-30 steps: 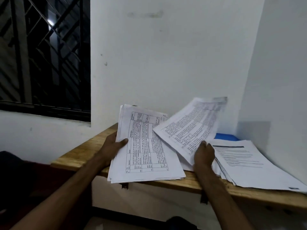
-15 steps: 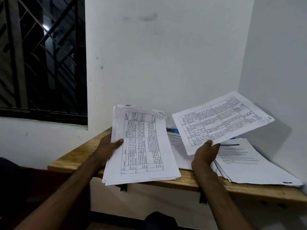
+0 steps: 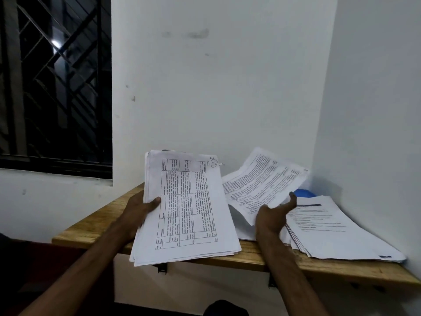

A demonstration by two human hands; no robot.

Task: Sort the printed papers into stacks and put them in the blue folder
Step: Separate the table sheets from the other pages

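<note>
**A:** Where are the printed papers?

**B:** In three lots along the wooden table (image 3: 91,226), across the lower middle of the frame. The left hand (image 3: 139,210) holds a thick stack (image 3: 189,208) left of centre. Its top page is a printed grid with a circled note in the top corner. The stack's near edge hangs out past the table's front.

**A:** And the grip on it?

**B:** Closed on the stack, with the thumb on the top page and the fingers underneath, out of sight.

**A:** The right hand (image 3: 272,216)?

**B:** It is right of centre, at the near edge of a loose sheet (image 3: 262,185) that lies tilted and curled over more white pages. The grip is wide: the thumb (image 3: 292,198) sticks out straight and pinches nothing. The fingers are hidden by the sheet.

**A:** The blue folder (image 3: 304,193)?

**B:** Only a small blue patch shows, at the back near the right-hand wall corner. It sits behind a fanned pile (image 3: 337,231) with a dark header bar on its top page.

**A:** Anything else?

**B:** A barred window (image 3: 57,83) in the upper left, dark outside.
</note>
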